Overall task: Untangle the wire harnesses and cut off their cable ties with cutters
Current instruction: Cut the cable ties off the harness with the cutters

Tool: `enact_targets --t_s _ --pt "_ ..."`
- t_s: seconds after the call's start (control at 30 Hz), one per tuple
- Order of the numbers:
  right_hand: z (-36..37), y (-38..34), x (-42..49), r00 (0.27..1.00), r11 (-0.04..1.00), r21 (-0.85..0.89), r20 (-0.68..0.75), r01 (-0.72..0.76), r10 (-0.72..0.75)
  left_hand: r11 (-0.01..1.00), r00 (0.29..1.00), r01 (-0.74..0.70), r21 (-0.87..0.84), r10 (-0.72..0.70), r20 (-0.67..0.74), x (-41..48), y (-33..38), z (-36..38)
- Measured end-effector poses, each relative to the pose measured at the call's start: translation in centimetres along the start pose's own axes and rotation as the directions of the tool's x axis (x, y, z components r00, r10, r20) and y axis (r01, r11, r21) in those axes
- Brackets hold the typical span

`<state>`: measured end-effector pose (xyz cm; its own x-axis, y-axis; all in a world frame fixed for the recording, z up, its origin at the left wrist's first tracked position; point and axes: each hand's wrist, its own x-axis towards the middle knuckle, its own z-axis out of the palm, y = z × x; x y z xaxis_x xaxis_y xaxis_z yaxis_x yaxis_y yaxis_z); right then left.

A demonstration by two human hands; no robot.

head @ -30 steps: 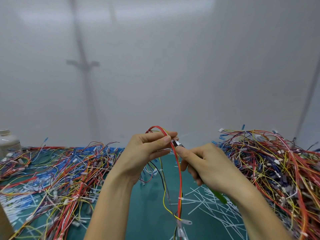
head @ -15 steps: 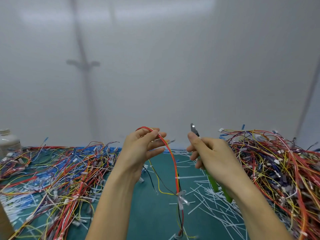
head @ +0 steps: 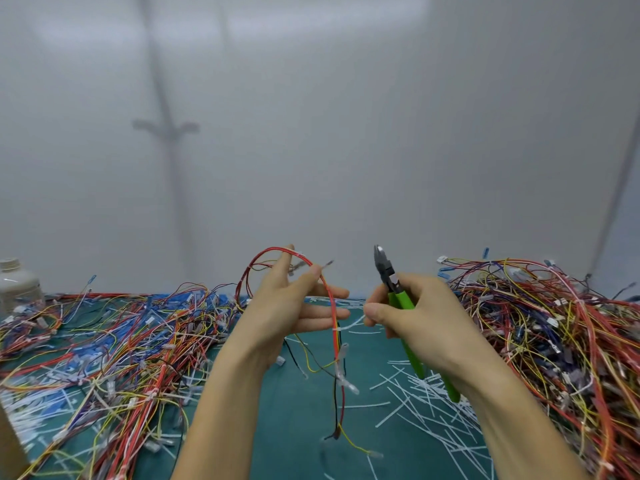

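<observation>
My left hand [head: 287, 306] is raised over the mat and holds a red, yellow and black wire harness [head: 334, 344]. The harness loops over the index finger and thumb, and its loose ends hang down toward the mat. A white cable tie [head: 335, 330] sits on the hanging part. My right hand [head: 419, 317] grips green-handled cutters [head: 403, 299] with the jaws pointing up, about a hand's width right of the harness and not touching it.
Tangled harness piles lie on the green mat [head: 298, 417], one on the left [head: 121, 341] and a taller one on the right [head: 554, 327]. Cut white ties [head: 415, 403] litter the mat under my right hand. A white bottle [head: 17, 282] stands far left.
The cutters were at the harness beside my left thumb; my right hand has drawn them away to the right, jaws up. My left fingers have spread and the harness swings below.
</observation>
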<state>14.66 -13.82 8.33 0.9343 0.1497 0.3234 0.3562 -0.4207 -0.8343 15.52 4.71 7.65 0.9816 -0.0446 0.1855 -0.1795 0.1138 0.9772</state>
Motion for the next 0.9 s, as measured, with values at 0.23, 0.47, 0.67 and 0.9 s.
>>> enact_targets --t_s 0.23,0.47,0.67,0.9 --pt "0.5 -0.1 0.2 0.96 0.991 0.119 -0.28 0.055 -0.019 0.998 0.97 -0.052 0.022 0.045 0.24 -0.3 0.1 -0.4" --pt "1.0 -0.1 0.2 0.958 0.987 0.139 -0.283 0.079 -0.037 0.996 0.968 -0.086 -0.006 0.085 0.235 -0.1 -0.2 -0.7" --pt "0.2 0.2 0.4 0.957 0.991 0.104 -0.285 0.089 -0.056 0.986 0.986 -0.161 -0.044 0.163 0.031 0.1 0.2 -1.4" --pt "0.1 -0.1 -0.4 0.979 0.986 -0.169 0.201 0.0 0.034 0.977 0.979 -0.203 -0.07 0.203 -0.006 0.0 0.5 -1.1"
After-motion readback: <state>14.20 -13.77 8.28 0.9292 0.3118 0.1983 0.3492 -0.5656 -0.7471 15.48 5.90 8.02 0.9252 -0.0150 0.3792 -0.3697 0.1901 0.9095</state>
